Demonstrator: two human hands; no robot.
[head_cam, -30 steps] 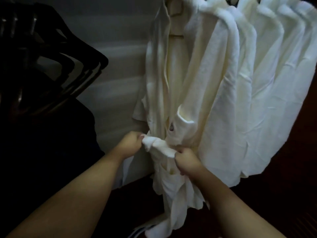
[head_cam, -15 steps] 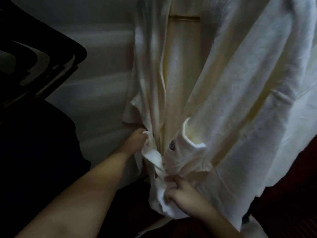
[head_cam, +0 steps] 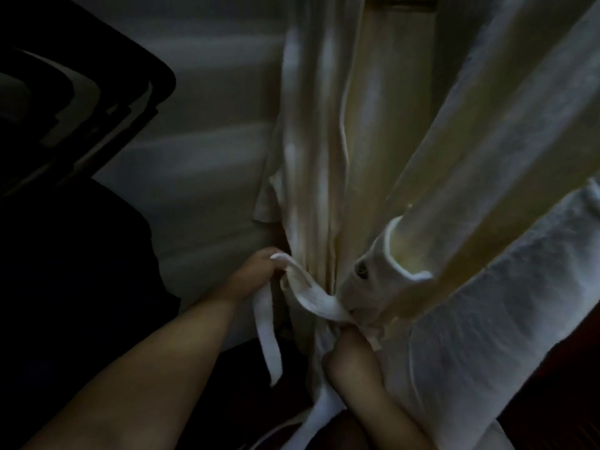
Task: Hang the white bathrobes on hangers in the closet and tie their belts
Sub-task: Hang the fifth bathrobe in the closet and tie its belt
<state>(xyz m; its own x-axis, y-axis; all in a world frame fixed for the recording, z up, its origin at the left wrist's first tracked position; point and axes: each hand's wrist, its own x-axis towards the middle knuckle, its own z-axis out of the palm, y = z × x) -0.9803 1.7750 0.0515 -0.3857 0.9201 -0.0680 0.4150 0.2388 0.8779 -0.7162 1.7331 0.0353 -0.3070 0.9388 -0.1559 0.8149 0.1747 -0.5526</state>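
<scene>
Dim closet light falls on a pale back wall (head_cam: 201, 131) streaked with soft horizontal bands, and a stack of dark hangers (head_cam: 81, 102) fills the shadowed corner at about ten o'clock. Hanging from twelve o'clock down through the centre is the white bathrobe (head_cam: 373, 157), cream where the light catches it, its front panels falling in long vertical folds with a neat stitched edge. A wooden hanger bar (head_cam: 401, 3) shows at the very top, inside the collar opening. One sleeve of the robe comes in from two o'clock, its cuff (head_cam: 394, 264) turned toward the viewer with a small dark emblem (head_cam: 361, 270) just beside it. More white terry cloth (head_cam: 503, 319) hangs at four o'clock, coarser in texture and touching the first robe.

At the robe's waist, just below centre, runs the belt (head_cam: 311, 293), a flat white strip. The left hand (head_cam: 256, 274) sits at about eight o'clock from the waist, its fingers curled round a loop of the belt, pulling it out to the side; a loose tail drops from that hand toward six o'clock. The right hand (head_cam: 352, 358) is at six o'clock, fingers clenched round the other part of the belt where the strip crosses the robe's front. Another belt end trails down past the right wrist toward the dark floor.
</scene>
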